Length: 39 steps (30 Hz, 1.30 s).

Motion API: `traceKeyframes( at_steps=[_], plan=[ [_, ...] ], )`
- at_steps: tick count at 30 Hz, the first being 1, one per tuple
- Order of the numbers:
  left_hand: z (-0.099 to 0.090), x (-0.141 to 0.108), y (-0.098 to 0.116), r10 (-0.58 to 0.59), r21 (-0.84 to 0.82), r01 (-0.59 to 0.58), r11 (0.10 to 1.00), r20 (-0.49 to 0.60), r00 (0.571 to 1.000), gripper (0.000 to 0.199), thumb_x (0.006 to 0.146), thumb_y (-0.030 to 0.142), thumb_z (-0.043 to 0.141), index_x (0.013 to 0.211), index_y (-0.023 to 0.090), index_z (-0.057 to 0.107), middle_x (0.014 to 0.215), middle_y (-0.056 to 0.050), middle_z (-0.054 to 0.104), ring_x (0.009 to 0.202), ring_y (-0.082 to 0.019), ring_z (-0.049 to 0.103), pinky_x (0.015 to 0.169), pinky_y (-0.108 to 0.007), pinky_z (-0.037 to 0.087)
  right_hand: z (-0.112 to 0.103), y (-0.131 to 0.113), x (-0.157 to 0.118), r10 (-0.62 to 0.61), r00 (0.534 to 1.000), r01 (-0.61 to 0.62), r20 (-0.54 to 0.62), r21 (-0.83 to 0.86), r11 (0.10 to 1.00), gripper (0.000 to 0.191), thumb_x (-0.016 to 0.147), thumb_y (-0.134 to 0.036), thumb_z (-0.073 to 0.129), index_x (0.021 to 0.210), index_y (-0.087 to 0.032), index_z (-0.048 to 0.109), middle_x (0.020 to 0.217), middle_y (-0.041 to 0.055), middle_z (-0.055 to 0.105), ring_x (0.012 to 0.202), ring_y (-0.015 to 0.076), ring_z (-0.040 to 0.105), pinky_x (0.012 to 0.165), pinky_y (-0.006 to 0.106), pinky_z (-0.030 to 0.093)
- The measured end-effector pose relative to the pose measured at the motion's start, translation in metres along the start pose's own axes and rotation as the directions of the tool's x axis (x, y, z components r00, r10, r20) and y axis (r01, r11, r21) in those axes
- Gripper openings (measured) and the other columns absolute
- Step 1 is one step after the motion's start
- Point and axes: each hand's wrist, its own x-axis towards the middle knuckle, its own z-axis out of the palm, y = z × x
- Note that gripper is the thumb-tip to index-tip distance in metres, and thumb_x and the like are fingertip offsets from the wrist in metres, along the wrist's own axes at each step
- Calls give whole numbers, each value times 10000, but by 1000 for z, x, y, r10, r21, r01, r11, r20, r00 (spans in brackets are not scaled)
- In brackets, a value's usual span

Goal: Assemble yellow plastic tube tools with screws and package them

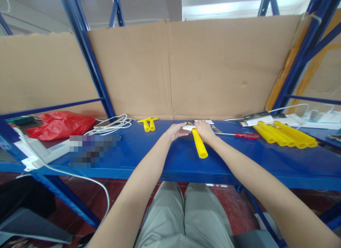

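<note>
A yellow tubular handle (pixel 199 145) lies in front of me, its open round end toward me. At its far end is a small white flat piece (pixel 188 128). My left hand (pixel 176 131) is closed on the white piece from the left, thumb above and fingers below. My right hand (pixel 204 130) is closed over the far end of the yellow handle, and its fingers partly hide the joint. Just behind my right fingers lies a white flat strip (pixel 209 122). Right of that hand are a red-handled screwdriver (pixel 246 135) and a small metal piece (pixel 217 129).
Several yellow tubes (pixel 287 134) lie at the right beside a black-and-white box (pixel 258 118). Two yellow T-shaped pieces (pixel 148 124) stand at the back left. A coiled white cable (pixel 113 125), red bag (pixel 62 124) and power strip (pixel 57 151) are further left. Cardboard (pixel 213 70) walls the blue bench's (pixel 149 161) rear.
</note>
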Motion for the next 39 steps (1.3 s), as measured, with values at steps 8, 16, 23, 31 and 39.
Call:
traceKeyframes(
  at_steps=[8,16,23,31,39],
  plan=[
    [0,-1,-1,-31,90,28,996,34,999,208,901,160,509,832,45,668,549,-97,666,473,-137,637,536,-204,536,0,0,0,39,999,-40,-8,-54,998,364,905,-133,327,1190,-44,537,1191,231,588,1162,310,501,929,437,363],
    [-2,3,-1,-7,23,8,1000,-55,998,195,878,107,494,936,17,658,517,-95,648,448,-146,628,518,-205,522,7,4,1,-158,983,160,-91,23,987,469,904,-163,354,1362,-113,441,1349,189,517,1237,284,474,1050,529,257],
    [-6,8,-3,51,-97,-69,993,-180,982,237,833,34,468,979,34,655,505,-61,624,447,-145,621,579,-234,551,14,3,7,-400,898,423,-184,108,900,498,928,-286,429,1419,-221,390,1408,135,479,1301,260,422,1047,529,314],
    [-8,9,-1,56,-101,-88,991,-282,958,209,820,23,478,939,40,648,490,-29,587,409,-119,566,536,-232,548,14,-5,6,-421,889,448,-180,149,882,445,920,-245,459,1363,-203,468,1427,150,452,1336,254,384,1052,510,315],
    [-12,13,-3,59,-69,-89,994,-355,933,214,825,54,507,981,35,652,589,-82,647,469,-142,618,559,-250,558,11,-6,6,-464,868,488,-178,127,864,434,850,-126,524,1275,-211,548,1401,128,482,1292,238,418,1034,465,302]
  ],
)
